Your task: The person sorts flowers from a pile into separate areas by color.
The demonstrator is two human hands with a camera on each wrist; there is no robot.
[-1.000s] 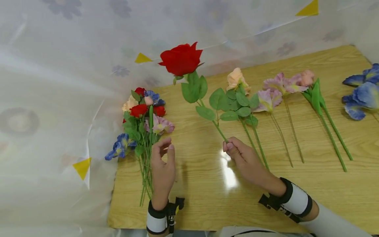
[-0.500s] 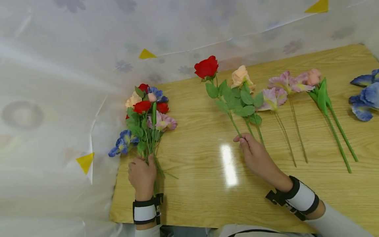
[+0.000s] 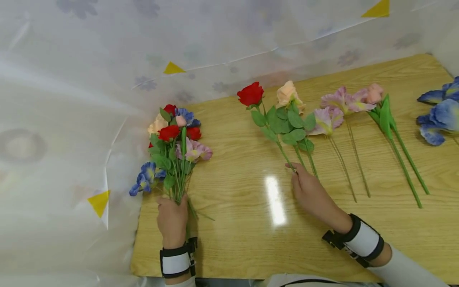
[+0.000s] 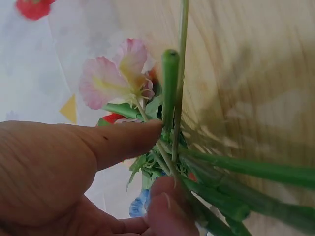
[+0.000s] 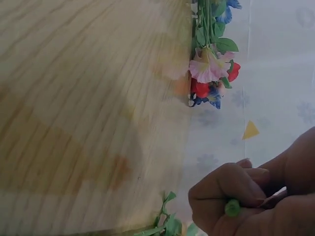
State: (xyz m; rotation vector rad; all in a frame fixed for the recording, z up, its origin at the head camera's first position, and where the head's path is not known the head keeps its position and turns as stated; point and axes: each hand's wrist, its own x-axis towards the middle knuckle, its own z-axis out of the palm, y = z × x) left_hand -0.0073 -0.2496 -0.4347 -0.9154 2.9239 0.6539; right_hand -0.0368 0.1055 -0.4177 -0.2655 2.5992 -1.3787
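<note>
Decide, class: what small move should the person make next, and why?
Probably, let the right hand lower and release the red rose beside the peach rose. That hand pinches its stem, its bloom is just left of the peach one, and lilac flowers and pink tulips lie grouped by kind farther right. The left hand grips the mixed bunch, well apart.

Yellowish wood-grain tabletop (image 3: 233, 243) under my left hand (image 3: 173, 219), whitish flower-printed sheeting (image 3: 107, 52) beyond
I see one flat yellow triangle (image 3: 99, 203) left of that hand, a second triangle (image 3: 173, 68) ahead, a third triangle (image 3: 377, 8) beyond my right hand (image 3: 311, 189).
</note>
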